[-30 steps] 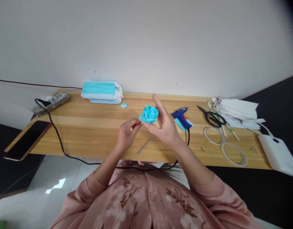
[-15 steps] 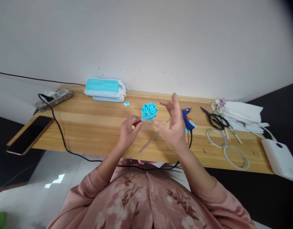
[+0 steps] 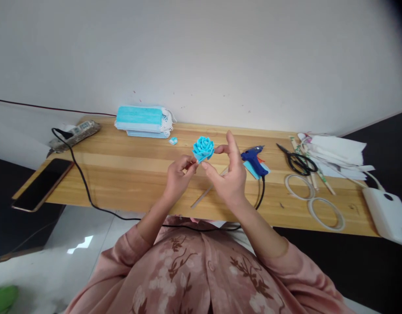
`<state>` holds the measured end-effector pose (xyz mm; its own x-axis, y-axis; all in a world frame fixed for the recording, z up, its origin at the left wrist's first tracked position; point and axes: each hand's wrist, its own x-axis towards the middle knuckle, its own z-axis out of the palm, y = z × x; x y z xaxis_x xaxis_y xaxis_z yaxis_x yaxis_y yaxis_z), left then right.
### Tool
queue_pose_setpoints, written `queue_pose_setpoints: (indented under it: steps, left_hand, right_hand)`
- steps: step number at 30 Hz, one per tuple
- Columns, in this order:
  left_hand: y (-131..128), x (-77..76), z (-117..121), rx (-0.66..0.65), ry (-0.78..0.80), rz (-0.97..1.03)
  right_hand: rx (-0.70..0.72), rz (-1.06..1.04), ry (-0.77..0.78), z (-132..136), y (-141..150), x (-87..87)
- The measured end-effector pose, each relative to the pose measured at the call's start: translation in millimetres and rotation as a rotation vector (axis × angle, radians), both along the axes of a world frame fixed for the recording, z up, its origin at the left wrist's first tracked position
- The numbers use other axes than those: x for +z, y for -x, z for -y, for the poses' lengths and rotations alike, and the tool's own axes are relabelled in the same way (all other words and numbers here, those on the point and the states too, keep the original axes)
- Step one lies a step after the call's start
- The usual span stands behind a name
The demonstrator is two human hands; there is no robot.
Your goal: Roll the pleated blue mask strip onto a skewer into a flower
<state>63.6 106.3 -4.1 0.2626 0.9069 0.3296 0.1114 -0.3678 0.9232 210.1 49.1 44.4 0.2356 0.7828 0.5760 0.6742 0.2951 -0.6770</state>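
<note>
A light-blue folded flower [image 3: 203, 148] with layered petals is held up above the table. Its base is pinched between the thumb and fingers of my left hand [image 3: 180, 176]. My right hand [image 3: 231, 176] is at the flower's right side, fingers apart, the thumb by its lower edge and the index finger close to the outer petals. Whether these fingertips press on it I cannot tell. A thin grey strip [image 3: 201, 198] lies on the table, partly hidden by my right hand. Right of that hand, a blue glue gun [image 3: 255, 159] rests on a blue piece.
Face masks [image 3: 140, 117] are stacked at the back left near a small blue-white piece [image 3: 173, 140]. A power strip [image 3: 79, 134] and phone [image 3: 43, 185] lie left. Black scissors [image 3: 299, 162], tape rolls [image 3: 327, 226] and a white box-like device [image 3: 384, 209] lie right. A black cord [image 3: 84, 181] runs along the front.
My right hand has moved left, closer to the flower, uncovering more of the glue gun. The flower has turned slightly, so its petals face upward more.
</note>
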Motion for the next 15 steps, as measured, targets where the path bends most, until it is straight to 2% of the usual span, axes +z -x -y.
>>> queue_pose_setpoints:
  steps: [9,15]
  left_hand:
    - [-2.2,3.6,2.9,0.004,-0.019,0.007]
    - [-0.5,0.1,1.5,-0.047,0.089,0.099]
  right_hand:
    - [0.000,0.007,0.007,-5.0,9.4,-0.4]
    - [0.101,0.012,0.012,0.0,-1.8,7.5]
